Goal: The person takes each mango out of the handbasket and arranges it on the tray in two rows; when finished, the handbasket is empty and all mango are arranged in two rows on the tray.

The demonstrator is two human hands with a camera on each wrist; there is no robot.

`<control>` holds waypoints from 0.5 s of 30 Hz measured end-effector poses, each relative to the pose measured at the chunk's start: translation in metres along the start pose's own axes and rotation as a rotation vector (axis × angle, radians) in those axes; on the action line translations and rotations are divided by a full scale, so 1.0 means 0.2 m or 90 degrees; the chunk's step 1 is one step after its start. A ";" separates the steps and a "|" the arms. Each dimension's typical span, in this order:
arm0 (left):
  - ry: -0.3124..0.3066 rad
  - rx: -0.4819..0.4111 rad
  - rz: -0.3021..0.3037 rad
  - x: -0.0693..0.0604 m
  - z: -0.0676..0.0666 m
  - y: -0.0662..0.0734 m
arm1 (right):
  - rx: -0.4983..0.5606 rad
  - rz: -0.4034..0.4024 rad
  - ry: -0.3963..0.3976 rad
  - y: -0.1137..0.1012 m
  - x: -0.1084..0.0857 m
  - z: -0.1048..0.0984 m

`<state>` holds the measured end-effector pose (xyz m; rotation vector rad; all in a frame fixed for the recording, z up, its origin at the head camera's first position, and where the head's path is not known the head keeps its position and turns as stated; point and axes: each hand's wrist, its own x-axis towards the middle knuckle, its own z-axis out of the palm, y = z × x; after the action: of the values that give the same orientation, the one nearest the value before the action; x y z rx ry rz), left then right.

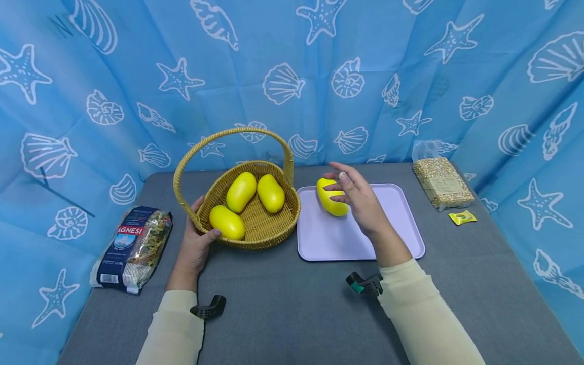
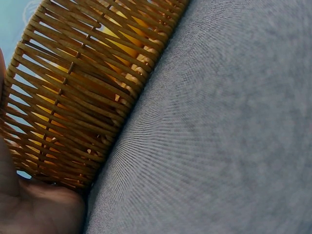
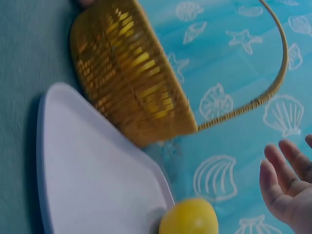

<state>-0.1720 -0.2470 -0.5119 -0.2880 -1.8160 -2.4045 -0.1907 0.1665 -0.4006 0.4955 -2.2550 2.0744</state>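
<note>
My left hand (image 1: 193, 251) grips the left side of a wicker basket (image 1: 266, 230), its thumb over the rim. Three yellow mangoes (image 1: 241, 192) lie in the basket. In the left wrist view the hand's palm (image 2: 44, 207) is against the woven wall. To the right, one yellow mango (image 1: 329, 202) lies on a lilac tray (image 1: 399, 208). Over that mango hovers my right hand (image 1: 362, 203), fingers spread and slightly bent, holding nothing. The right wrist view shows a gap between the fingers and the mango (image 3: 190, 217).
A pasta bag (image 1: 132, 248) lies at the left of the grey table (image 1: 283, 309). Beyond the tray on the right are a clear bag of grains (image 1: 441, 182) and a small yellow packet (image 1: 463, 217). A blue shell-patterned curtain (image 1: 246, 56) hangs behind. The basket handle (image 1: 237, 131) arches high.
</note>
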 end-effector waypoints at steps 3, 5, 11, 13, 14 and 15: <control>0.000 -0.001 0.000 0.00 0.00 0.00 | 0.068 -0.005 -0.044 -0.02 -0.01 0.04; 0.002 0.001 -0.001 0.00 0.00 0.00 | 0.106 -0.009 -0.075 -0.03 -0.01 0.08; 0.005 0.007 -0.003 0.00 -0.01 0.00 | 0.160 -0.006 -0.147 -0.02 -0.01 0.20; 0.003 0.005 -0.001 0.00 -0.01 -0.01 | 0.158 0.001 -0.164 -0.01 -0.01 0.24; 0.002 0.004 0.000 0.00 -0.01 -0.01 | 0.158 0.005 -0.171 0.00 -0.01 0.26; 0.002 0.004 0.000 0.00 -0.01 -0.01 | 0.156 0.009 -0.180 0.00 -0.01 0.28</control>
<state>-0.1726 -0.2481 -0.5133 -0.2841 -1.8220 -2.3976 -0.1780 0.1129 -0.4080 0.8363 -2.1483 2.4411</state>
